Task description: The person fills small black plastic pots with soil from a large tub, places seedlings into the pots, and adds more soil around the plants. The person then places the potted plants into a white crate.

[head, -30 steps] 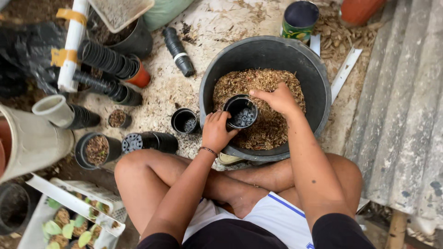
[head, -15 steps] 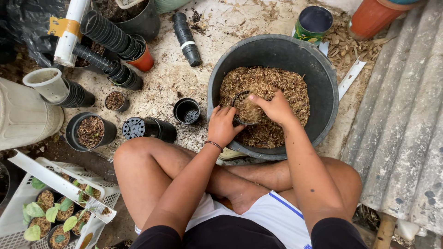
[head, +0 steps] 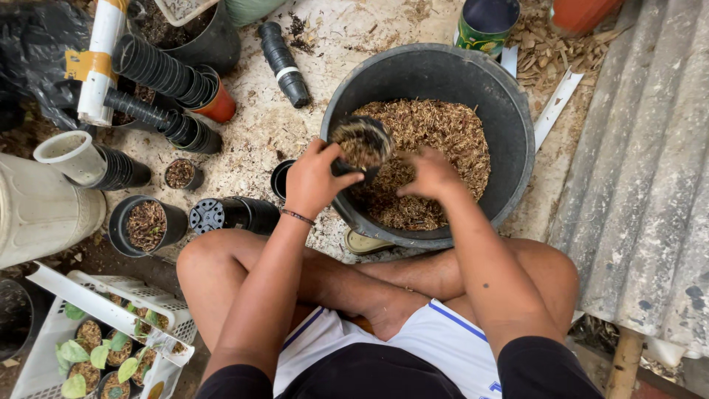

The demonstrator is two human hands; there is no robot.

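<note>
Small black nursery pot (head: 360, 144), heaped with brown fibrous mulch, sits gripped in the left hand (head: 314, 181) just above the fill inside a large black tub (head: 509, 125), as a person seated cross-legged on the ground works over it. The right hand (head: 430, 176), just beside the pot, lies curled knuckles-up on the mulch (head: 443, 133); whether it grasps anything underneath cannot be told. Thin plastic of this kind likely flexes under a squeeze, and the load looks light and loose, so a grip round the wall below the rim, kept upright, would probably spill least (the fill stands proud of the rim already). Beyond the left hand, away from the tub, lie stacked empty pots (head: 159, 70) on their sides, a filled pot (head: 146, 224) standing upright and a white pipe (head: 100, 59). Nearer the person on that side, a white crate (head: 44, 347) holds seedlings. Past the tub's far rim stands a green can (head: 484, 26). Nothing lies between the hands and the pot; the tub's wall is the nearest obstacle.
</note>
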